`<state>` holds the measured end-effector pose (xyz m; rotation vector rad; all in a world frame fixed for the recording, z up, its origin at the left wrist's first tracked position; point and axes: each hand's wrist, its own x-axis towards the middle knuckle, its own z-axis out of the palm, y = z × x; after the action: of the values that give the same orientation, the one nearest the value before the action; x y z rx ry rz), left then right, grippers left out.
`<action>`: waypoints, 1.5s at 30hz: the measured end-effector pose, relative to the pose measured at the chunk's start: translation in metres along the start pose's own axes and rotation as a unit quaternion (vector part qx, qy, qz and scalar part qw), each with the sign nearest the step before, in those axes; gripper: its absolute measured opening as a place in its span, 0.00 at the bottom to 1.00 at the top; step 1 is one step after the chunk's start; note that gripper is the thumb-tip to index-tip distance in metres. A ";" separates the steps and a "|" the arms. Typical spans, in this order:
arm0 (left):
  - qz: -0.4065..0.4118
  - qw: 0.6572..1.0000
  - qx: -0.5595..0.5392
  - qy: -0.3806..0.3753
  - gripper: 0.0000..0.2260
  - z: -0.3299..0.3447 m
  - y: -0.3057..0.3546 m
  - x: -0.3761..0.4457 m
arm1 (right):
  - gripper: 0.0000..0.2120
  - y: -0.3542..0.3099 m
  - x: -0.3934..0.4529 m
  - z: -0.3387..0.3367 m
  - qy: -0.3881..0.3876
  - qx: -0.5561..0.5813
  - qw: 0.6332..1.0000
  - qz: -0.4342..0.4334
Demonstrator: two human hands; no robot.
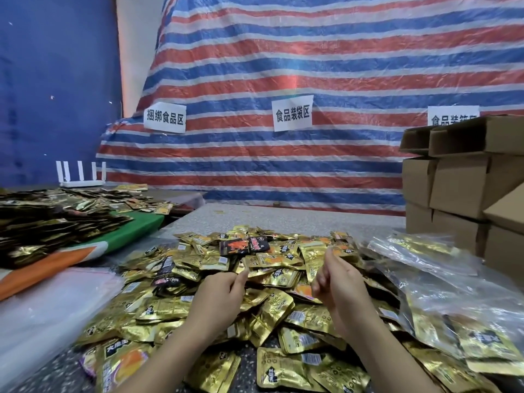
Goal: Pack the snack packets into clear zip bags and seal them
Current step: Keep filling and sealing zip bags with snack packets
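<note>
A large heap of gold snack packets [255, 282] is spread over the speckled table [297, 217], and it is taken here as the landmark. Above the middle of the heap, the left hand [218, 293] is held with its fingers curled inward and the thumb against the fingertips; whether a packet is pinched there cannot be told. Just to the right of it, also above the heap, the right hand [337, 282] is raised with fingers loosely curled, and nothing is seen gripped in it. A black packet [243, 245] lies on the far crest of the heap. To the right of the heap, clear zip bags [442, 302] already filled with gold packets are piled, touching its edge. To the left of the heap, a stack of empty clear bags [56, 302] is laid flat. Behind the filled bags, right of the heap, cardboard boxes [465, 188] are stacked. Beyond the heap, a striped tarp [283, 66] bearing white paper signs [292, 113] is hung.
</note>
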<state>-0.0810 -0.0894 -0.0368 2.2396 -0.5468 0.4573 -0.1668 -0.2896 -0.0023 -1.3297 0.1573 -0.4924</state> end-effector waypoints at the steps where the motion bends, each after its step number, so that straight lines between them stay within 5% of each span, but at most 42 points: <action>1: 0.004 1.000 -0.006 0.012 0.21 0.000 -0.001 -0.001 | 0.21 0.004 -0.001 0.002 -0.012 0.002 1.000 0.004; 5: 0.007 0.998 -0.053 0.039 0.10 -0.005 -0.003 -0.004 | 0.13 0.012 -0.008 0.008 -0.061 0.006 0.998 -0.001; 10: 0.056 0.998 0.023 0.024 0.26 -0.016 0.004 -0.011 | 0.22 0.016 -0.022 0.014 -0.045 -0.071 0.996 0.001; 15: 0.008 0.999 0.048 0.022 0.31 -0.039 -0.002 0.000 | 0.28 0.018 -0.032 0.017 -0.070 -0.076 0.994 0.025; 20: -0.057 0.985 0.146 0.077 0.08 -0.081 -0.052 0.022 | 0.20 0.024 -0.033 0.021 -0.112 -0.069 0.991 -0.001; 25: -0.156 0.946 0.279 0.060 0.10 -0.126 -0.111 0.036 | 0.05 0.027 -0.033 0.023 -0.139 -0.083 0.987 -0.003; 34: -0.262 0.877 0.395 -0.073 0.22 -0.149 -0.203 0.036 | 0.23 0.025 -0.035 0.024 -0.126 -0.071 0.989 0.023; 45: -0.283 0.886 0.362 -0.056 0.25 -0.147 -0.209 0.029 | 0.22 0.026 -0.034 0.025 -0.110 -0.068 0.991 0.042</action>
<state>0.0294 0.1424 -0.0550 2.9915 0.3084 0.2358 -0.1808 -0.2490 -0.0264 -1.4937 0.0657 -0.2645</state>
